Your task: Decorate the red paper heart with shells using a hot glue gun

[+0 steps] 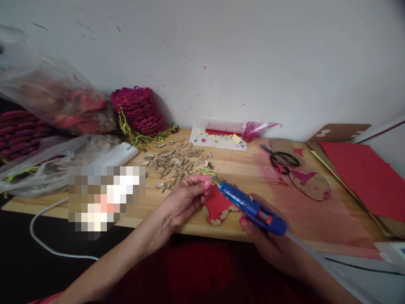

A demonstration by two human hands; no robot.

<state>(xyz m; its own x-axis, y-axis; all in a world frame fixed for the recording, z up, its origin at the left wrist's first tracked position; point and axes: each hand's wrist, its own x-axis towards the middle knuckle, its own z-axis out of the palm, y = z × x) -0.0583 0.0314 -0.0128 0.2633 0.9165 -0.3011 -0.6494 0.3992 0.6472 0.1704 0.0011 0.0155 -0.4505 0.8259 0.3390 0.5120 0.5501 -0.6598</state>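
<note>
Held a blue glue gun (249, 207) in the right grip (267, 245), closed around its body, with a pale translucent stick (298, 240) out at the rear. Aimed its nozzle (215, 180) forward and leftward, right up at the left grip (186, 196). Pinched a small peanut shell (213, 180) there between thumb and fingertips, brought nearly together, with little of the shell exposed. Could not tell contact from a slight gap between nozzle and shell. Had a red paper cutout (218, 198) lying on the bench (247, 162) near its front edge, between the two hands, below the nozzle and just beside the left fingertips. Saw more shells (216, 222) along the cutout's near edge, and yellow-green yarn (208, 172) just past the left thumb. Found a loose heap of peanut shells (175, 162) beyond the left grip. Spotted black scissors (272, 153) off to the right, near a paint-stained cardboard oval (313, 192). Noticed red sheets (357, 181) farther right, a star-patterned sheet (218, 145) and a pink cup (249, 131) by the wall, and a purple woven basket (139, 109) at the back left.
</note>
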